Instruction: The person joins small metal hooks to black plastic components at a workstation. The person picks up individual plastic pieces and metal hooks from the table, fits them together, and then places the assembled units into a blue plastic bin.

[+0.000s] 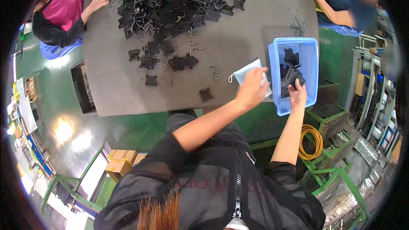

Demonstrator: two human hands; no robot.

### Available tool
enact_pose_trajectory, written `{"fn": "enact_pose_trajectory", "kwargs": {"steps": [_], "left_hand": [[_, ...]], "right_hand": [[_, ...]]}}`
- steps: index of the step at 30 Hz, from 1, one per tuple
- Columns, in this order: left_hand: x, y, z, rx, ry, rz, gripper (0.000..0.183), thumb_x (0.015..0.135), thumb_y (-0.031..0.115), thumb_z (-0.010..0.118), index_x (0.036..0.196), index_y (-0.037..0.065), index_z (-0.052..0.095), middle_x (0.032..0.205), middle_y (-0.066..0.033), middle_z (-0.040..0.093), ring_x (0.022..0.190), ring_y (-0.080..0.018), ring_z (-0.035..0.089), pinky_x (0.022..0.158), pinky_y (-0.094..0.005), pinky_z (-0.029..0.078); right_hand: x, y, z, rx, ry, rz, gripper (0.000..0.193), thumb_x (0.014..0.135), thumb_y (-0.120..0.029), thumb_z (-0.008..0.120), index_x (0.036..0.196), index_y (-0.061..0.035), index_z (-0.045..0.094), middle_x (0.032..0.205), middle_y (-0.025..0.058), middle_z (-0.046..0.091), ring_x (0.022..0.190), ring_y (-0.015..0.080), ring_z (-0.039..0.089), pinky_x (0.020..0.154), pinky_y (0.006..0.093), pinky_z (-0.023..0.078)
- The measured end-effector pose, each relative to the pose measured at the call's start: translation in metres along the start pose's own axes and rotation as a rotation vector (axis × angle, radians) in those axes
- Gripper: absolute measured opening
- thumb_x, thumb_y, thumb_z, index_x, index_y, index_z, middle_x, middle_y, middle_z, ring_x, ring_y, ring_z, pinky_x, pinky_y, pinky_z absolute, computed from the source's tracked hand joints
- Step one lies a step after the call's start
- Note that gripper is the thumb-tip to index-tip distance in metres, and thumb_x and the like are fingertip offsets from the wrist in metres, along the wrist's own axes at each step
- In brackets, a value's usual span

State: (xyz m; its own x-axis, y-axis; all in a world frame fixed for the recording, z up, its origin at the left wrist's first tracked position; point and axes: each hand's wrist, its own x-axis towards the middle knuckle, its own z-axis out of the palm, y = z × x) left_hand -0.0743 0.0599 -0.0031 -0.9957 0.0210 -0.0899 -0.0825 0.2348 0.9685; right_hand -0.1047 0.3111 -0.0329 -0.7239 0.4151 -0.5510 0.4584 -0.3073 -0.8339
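Observation:
My right hand [298,95] reaches into a light blue plastic basket [316,76] at the table's right front edge. Its fingers and thumb close on a black plastic piece [293,76]. More black plastic pieces [291,57] lie in the basket beyond it. Left of the basket, my left hand [252,89] hovers over a light blue face mask [250,69] with a white ear loop. Its fingers are apart and slightly blurred, and I see nothing held in them. The mask is partly covered by this hand.
A big heap of black plastic pieces with metal wire hooks [170,8] covers the far middle of the grey table [115,89]. One loose black piece [205,94] lies near the front edge. Co-workers sit at far left and far right. A yellow hose coil [311,141] is below right.

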Motion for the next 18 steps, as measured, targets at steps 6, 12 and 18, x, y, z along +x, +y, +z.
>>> {"fn": "enact_pose_trajectory", "kwargs": {"steps": [6,12,18], "left_hand": [[-0.093,-0.093,-0.098,0.677,-0.088,-0.101,0.062,0.067,0.02,0.075,0.121,0.008,0.047,0.122,-0.0107,0.042,0.113,-0.0319,0.04,0.09,-0.0434,0.038],[-0.104,-0.138,-0.102,1.004,-0.255,0.198,0.053,0.076,0.031,0.065,0.121,0.007,0.048,0.119,-0.0108,0.044,0.111,-0.0282,0.042,0.086,-0.0395,0.04],[-0.096,-0.138,-0.115,0.85,-0.194,0.132,0.047,0.08,0.029,0.062,0.117,0.003,0.049,0.113,-0.0129,0.048,0.102,-0.0273,0.047,0.085,-0.0358,0.043]], "right_hand": [[-0.03,0.009,0.112,-1.19,0.302,-1.074,0.039,0.072,-0.011,0.064,0.11,-0.0026,0.056,0.105,0.0156,0.057,0.102,0.0346,0.049,0.09,0.0444,0.036],[-0.115,0.141,0.272,-1.434,-0.366,-0.81,0.045,0.065,-0.039,0.077,0.094,-0.0103,0.058,0.098,0.0065,0.053,0.098,0.0275,0.051,0.081,0.0424,0.04],[-0.108,0.146,0.301,-1.407,-0.46,-0.389,0.04,0.066,-0.031,0.078,0.088,-0.0081,0.054,0.083,0.0109,0.066,0.082,0.0293,0.063,0.077,0.0437,0.041]]}}
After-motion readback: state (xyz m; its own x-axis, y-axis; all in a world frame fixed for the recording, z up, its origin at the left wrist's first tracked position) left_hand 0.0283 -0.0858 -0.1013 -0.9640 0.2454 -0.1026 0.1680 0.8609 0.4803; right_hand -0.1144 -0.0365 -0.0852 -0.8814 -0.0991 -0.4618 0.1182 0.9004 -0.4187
